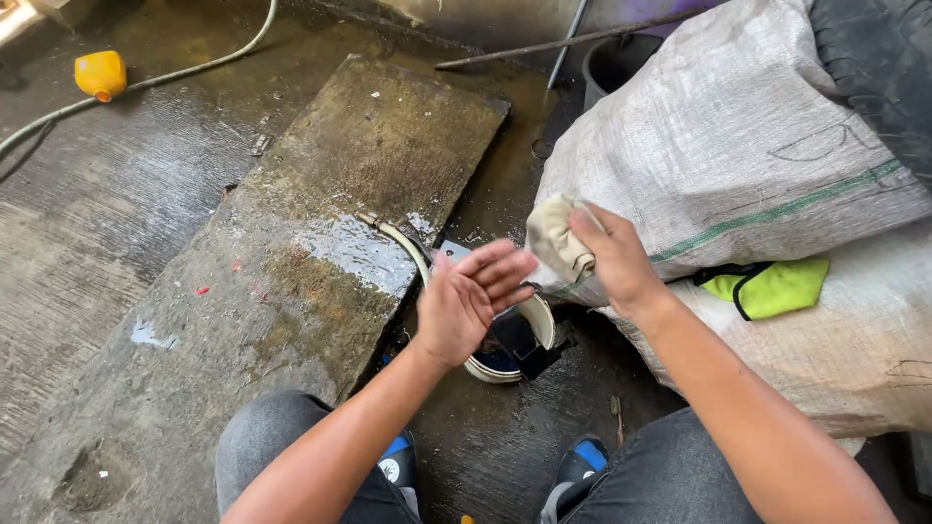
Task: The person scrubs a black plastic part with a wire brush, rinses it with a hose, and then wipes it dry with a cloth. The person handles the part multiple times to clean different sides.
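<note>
Outdoors, right hand [616, 260] gripped a beige rag [555, 238] beside the wide-spread left hand [466, 303]; grey woven sacks [738, 146] lay right, yellow jug [100, 75] far left on wet concrete floor [87, 243].

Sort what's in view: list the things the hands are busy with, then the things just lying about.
In hand:
- crumpled cloth, pinched in the right hand
- left hand, open, palm toward the cloth
- white bucket below the hands

Lying about:
- yellow jug
- hose
- woven sacks
- yellow-green cloth
- concrete slab
</note>
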